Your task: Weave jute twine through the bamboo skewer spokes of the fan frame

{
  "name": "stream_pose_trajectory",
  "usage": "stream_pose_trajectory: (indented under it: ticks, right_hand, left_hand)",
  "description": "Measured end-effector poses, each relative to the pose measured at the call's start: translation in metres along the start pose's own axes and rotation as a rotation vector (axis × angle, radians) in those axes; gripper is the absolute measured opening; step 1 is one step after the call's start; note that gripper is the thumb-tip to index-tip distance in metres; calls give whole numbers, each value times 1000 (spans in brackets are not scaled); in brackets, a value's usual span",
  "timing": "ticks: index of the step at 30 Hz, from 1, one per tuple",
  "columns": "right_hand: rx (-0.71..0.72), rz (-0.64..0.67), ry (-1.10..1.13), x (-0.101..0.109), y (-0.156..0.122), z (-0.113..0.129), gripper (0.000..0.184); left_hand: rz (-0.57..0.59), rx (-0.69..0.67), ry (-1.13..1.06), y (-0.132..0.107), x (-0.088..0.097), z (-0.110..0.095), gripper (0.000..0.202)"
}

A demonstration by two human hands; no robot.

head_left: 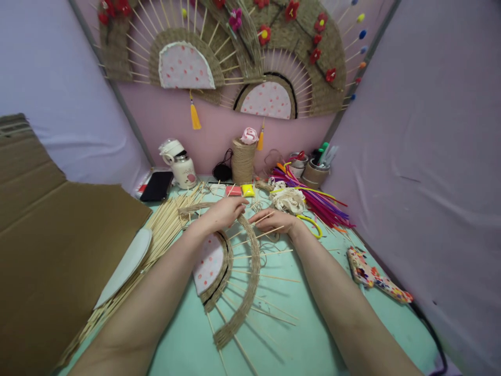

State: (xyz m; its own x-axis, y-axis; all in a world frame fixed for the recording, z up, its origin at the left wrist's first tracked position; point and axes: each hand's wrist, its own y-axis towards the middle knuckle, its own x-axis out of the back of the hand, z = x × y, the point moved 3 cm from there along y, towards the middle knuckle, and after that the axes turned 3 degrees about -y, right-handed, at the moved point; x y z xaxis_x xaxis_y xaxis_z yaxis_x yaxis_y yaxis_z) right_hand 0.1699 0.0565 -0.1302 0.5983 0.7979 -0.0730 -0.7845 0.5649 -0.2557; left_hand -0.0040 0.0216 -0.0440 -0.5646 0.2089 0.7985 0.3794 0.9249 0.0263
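We take the woven fan as the clock's centre, on the green table [183, 334]. The cardboard [58, 250] stands at 9 o'clock; the stick bundle [168, 222] runs from 10 toward 8. The fan [255, 256] lies between our forearms, its sticks spreading toward 3 and 5. Pipe cleaners [321, 201] sit at 2, a flower-patterned glue gun [379, 277] at 3. Our left hand [225, 213] touches the band at 12; our right hand [277, 222] is among stick tips at 1 — hands near, but apart. Grip closure: we cannot tell. Yellow packet [248, 190]: 12, beyond our fingers.
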Motion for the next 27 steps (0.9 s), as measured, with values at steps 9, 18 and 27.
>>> stream_pose_trajectory:
  ticks: [9, 18, 27]
  right_hand:
    - [44, -4, -20, 2, -4, 9, 41]
    - [84, -117, -75, 14, -19, 26, 34]
    - [159, -396, -364, 31, -42, 53, 30]
  left_hand:
    - [9, -12, 28, -1, 8, 0, 30]
    - [-129, -52, 128, 1, 12, 6, 27]
    - [-247, 33, 191, -1, 27, 10, 27]
